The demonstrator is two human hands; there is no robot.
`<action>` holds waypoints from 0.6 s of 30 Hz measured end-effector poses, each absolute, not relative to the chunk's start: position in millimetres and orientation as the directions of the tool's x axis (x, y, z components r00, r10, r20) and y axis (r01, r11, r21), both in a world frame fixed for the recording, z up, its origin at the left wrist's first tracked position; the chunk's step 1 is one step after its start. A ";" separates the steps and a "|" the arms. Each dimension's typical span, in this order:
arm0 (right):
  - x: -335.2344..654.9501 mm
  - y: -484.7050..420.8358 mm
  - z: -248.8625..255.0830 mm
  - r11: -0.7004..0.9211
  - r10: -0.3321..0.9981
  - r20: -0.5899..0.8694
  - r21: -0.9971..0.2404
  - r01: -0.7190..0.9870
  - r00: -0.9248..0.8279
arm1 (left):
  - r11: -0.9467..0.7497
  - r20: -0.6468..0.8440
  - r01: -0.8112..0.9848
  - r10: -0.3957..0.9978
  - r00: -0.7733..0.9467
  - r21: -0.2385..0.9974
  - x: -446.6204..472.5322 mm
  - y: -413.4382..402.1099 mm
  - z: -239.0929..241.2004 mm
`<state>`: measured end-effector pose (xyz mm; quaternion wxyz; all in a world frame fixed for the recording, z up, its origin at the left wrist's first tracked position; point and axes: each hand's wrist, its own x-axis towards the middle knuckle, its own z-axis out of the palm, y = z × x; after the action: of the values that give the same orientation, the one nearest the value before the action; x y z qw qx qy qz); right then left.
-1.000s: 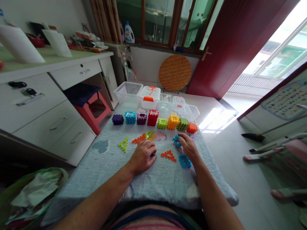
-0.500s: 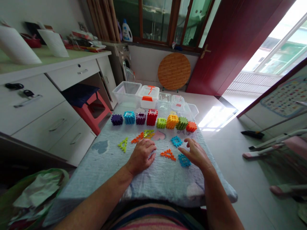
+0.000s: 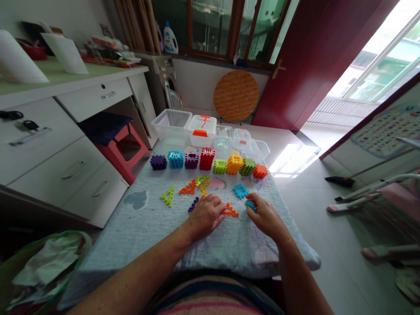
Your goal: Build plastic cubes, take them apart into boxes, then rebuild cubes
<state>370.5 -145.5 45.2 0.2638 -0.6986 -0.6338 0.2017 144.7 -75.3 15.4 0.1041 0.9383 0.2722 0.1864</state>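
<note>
My left hand (image 3: 207, 215) rests palm down on the pale blue cloth (image 3: 147, 227), fingers curled over the left corner of an orange triangle piece (image 3: 231, 211). A purple piece (image 3: 193, 204) lies just left of it. My right hand (image 3: 266, 217) is closed in a pinch on a blue square piece (image 3: 251, 204). A second blue square piece (image 3: 240, 190) lies flat just beyond. Yellow-green (image 3: 168, 196), orange (image 3: 188, 189) and yellow (image 3: 202, 182) flat pieces lie further out. A row of several assembled colour cubes (image 3: 208, 158) stands across the far side.
Clear plastic bins (image 3: 173, 124) and a white box with an orange latch (image 3: 202, 130) stand behind the cubes. White drawers (image 3: 62, 153) and a red stool (image 3: 123, 144) are at the left, a green bag (image 3: 39, 262) at lower left, tiled floor (image 3: 334, 227) at the right.
My right hand has closed on the nearer blue square and lifted it off the cloth. My left hand slid right onto the orange triangle, uncovering the purple piece.
</note>
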 end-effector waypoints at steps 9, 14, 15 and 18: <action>383.1 -146.3 25.8 -0.106 0.969 0.146 -0.492 0.864 0.201 | -0.814 0.384 0.498 0.581 0.718 0.300 136.9 -71.4 20.0; 369.1 -160.1 29.7 -0.159 0.984 0.024 -0.347 0.924 0.178 | -0.756 0.434 0.599 0.647 0.627 0.263 134.3 -67.0 20.3; 366.0 -161.4 30.1 -0.157 0.984 0.022 -0.335 0.929 0.175 | -0.752 0.436 0.605 0.652 0.621 0.263 134.1 -66.5 19.9; 362.3 -160.5 30.5 -0.146 0.984 0.043 -0.340 0.929 0.170 | -0.750 0.436 0.601 0.655 0.617 0.276 133.4 -65.7 17.7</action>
<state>362.3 -160.5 30.5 0.1457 -0.7509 -0.6371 0.0947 133.4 -65.7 17.7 0.0511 0.8978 0.3497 0.2627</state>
